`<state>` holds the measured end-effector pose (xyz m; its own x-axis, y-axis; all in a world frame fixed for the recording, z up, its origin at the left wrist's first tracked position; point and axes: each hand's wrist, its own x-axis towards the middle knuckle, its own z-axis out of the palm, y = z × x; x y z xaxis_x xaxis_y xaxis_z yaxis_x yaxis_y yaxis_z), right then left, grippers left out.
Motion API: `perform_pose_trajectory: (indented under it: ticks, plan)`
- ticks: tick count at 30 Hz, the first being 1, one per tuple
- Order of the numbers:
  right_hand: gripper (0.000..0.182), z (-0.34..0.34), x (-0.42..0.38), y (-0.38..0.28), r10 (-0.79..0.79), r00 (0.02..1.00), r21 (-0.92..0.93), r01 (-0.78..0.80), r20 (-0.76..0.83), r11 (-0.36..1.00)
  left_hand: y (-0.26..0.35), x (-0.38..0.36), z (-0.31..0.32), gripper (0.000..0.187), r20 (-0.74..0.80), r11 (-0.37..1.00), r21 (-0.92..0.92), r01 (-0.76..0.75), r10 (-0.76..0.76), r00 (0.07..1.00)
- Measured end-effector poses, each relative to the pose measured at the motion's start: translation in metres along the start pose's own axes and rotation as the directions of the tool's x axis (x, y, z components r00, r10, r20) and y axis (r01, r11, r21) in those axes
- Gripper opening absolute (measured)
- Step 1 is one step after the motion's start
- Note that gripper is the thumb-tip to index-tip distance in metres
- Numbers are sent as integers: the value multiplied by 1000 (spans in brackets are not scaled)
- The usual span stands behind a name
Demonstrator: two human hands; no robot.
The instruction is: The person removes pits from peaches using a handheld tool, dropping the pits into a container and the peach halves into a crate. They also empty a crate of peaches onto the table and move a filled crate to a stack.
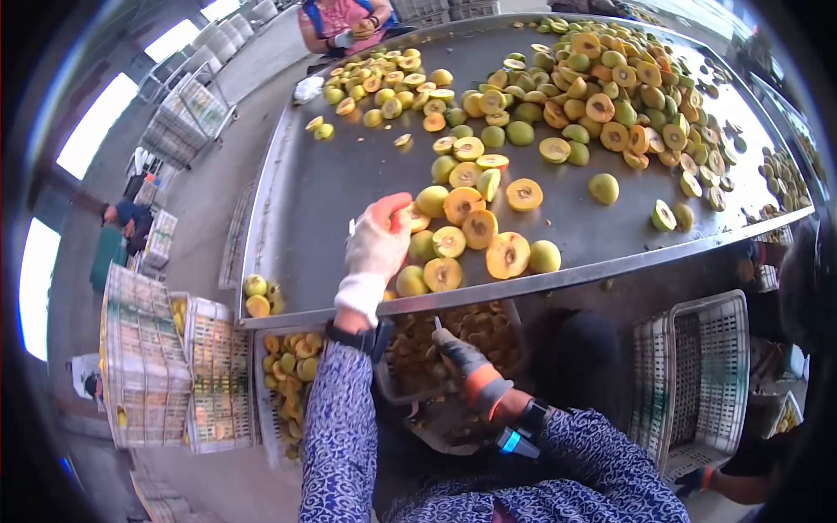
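My left hand point(379, 240), in a white glove with orange-red fingers, reaches over the metal table with its fingers curled at a halved yellow fruit point(419, 219). Cut peach-like fruit halves point(507, 255) and whole ones lie just right of it. Below the table edge, my right hand point(471, 362), in a grey and orange glove, is closed around a small tool point(438, 323); only its pale tip shows. Under that hand is a crate point(410, 399) of brownish fruit pieces.
A large fruit heap point(602, 96) covers the far right of the metal table point(323, 200). A crate of fruit point(292, 375) stands at my left, by stacked crates point(144, 366). Another crate point(732, 349) stands right. A person point(344, 26) works across the table.
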<state>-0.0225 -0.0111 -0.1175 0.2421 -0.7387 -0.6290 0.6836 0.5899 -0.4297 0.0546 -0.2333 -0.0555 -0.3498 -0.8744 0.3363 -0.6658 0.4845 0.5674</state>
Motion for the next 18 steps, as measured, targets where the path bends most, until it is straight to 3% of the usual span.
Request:
perform_pose_trajectory:
  ticks: [2, 3, 6, 8, 10, 13, 14, 16, 18]
  plan:
    - [37, 2, 3, 6, -30, 996, 106, 39, -86, 994, -1, 26, 25, 40, 151, 983, 175, 61, -88, 985]
    - [35, -5, 3, 4, 31, 999, 89, -29, -16, 996, -3, 34, 36, 44, 214, 961, 265, 79, -138, 967]
    - [35, -4, 1, 5, 9, 999, 62, -6, -44, 998, -15, 44, 46, 55, 255, 903, 428, 29, -151, 955]
    - [36, 0, -2, 4, -110, 991, 65, 115, -77, 991, -52, 54, 59, 54, 221, 945, 41, 325, -326, 919]
    - [38, 6, -6, -9, -275, 953, 35, 281, -125, 959, -66, 43, 40, 53, 246, 917, -300, 263, -192, 950]
    - [35, 6, -6, -36, -321, 935, 34, 330, -151, 943, -15, -22, -6, 53, 194, 665, -711, 228, -125, 973]
    - [32, 4, -1, -35, -376, 914, 44, 386, -152, 921, 0, -46, -12, 49, 156, 642, -738, 206, -134, 979]
    - [29, 3, 45, -14, -674, 719, -93, 669, -170, 737, 24, -92, -11, 46, 132, 561, -811, 165, -101, 986]
    - [31, 1, 49, -8, -727, 676, -144, 713, -118, 686, 38, -127, -3, 41, 96, 443, -870, 216, -279, 956]
